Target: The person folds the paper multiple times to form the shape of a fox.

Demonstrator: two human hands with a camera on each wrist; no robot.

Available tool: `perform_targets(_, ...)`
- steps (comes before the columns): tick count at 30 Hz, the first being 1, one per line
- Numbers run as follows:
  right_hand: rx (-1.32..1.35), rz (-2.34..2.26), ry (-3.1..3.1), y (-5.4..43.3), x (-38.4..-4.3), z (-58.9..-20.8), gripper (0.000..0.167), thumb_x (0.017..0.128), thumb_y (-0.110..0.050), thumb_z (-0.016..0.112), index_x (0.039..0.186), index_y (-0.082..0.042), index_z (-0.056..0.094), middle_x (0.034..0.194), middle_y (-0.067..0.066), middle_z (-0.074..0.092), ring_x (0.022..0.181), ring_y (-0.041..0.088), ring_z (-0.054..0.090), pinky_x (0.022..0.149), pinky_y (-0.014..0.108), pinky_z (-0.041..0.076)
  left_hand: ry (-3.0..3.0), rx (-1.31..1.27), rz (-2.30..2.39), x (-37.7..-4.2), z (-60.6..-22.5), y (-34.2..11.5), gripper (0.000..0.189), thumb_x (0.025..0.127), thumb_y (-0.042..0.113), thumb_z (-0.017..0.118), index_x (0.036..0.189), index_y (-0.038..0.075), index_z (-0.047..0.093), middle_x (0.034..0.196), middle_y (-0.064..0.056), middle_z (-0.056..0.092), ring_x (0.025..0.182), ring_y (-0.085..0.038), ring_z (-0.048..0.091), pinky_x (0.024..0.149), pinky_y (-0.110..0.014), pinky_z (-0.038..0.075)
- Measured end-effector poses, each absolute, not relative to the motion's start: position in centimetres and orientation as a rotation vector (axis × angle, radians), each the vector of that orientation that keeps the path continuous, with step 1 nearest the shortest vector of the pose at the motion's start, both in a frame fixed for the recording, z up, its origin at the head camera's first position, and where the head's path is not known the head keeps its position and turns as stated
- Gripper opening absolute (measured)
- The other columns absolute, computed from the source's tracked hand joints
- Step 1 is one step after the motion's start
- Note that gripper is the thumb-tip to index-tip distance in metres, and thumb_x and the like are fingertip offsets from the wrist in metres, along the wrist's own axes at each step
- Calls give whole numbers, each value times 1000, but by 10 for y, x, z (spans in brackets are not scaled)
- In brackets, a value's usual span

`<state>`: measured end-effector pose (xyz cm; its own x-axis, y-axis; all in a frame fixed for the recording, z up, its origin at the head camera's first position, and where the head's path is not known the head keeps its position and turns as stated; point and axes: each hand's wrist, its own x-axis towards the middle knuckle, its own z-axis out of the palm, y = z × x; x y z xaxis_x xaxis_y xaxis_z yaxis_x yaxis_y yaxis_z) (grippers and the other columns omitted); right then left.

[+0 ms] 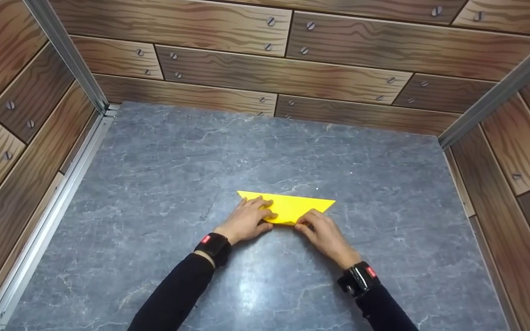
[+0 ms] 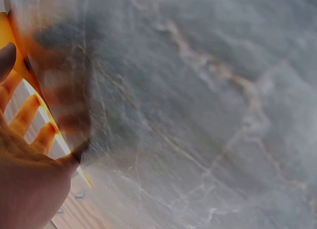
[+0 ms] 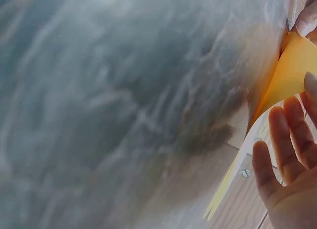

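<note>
A folded sheet of yellow paper [image 1: 292,208] lies on the grey marbled tabletop, its long edge on the far side and a pointed corner at each end. My left hand [image 1: 248,218] rests on its left part with the fingers spread, the thumb by the near edge. At the near right edge my right hand [image 1: 325,232] pinches the paper between thumb and forefinger. From the right wrist, the yellow paper [image 3: 292,66] curves up off the surface, with the other fingers [image 3: 282,140] held apart. In the left wrist view the left hand [image 2: 34,174] shows beside the paper's edge.
The marbled tabletop [image 1: 177,151] stretches around the hands. Wood-patterned panels [image 1: 228,64] stand at the back and both sides, with grey metal rails [image 1: 69,55] at the corners. Black bands [image 1: 214,248] are strapped around both wrists.
</note>
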<state>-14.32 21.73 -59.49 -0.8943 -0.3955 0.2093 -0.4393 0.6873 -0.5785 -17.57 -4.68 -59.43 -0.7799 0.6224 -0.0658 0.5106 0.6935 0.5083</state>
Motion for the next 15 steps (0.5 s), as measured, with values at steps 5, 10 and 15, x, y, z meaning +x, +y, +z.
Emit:
perform_targets(5, 532, 1022, -2877, 212, -146, -593, 10, 93, -21, 77, 98, -13, 74, 97, -3, 68, 89, 14, 63, 83, 39, 56, 2658, 885, 684, -176, -595, -46, 43, 100, 38, 68, 138, 18, 68, 161, -4, 44, 153, -33, 29, 124, -59, 14)
perform_targets(10, 452, 1032, -2894, 208, -151, -593, 12, 94, -21, 77, 99, -11, 74, 96, 1, 69, 88, 17, 64, 82, 40, 56, 2651, 874, 665, -176, -595, -46, 48, 98, 43, 69, 140, 18, 66, 162, -4, 42, 154, -32, 27, 125, -58, 12)
perform_targets(15, 410, 1049, -2891, 206, -156, -594, 12, 94, -19, 77, 99, -9, 74, 97, 4, 72, 91, 22, 67, 86, 44, 56, 2640, 881, 645, -176, -592, -46, 52, 99, 46, 67, 142, 17, 64, 163, -4, 40, 154, -32, 27, 125, -58, 11)
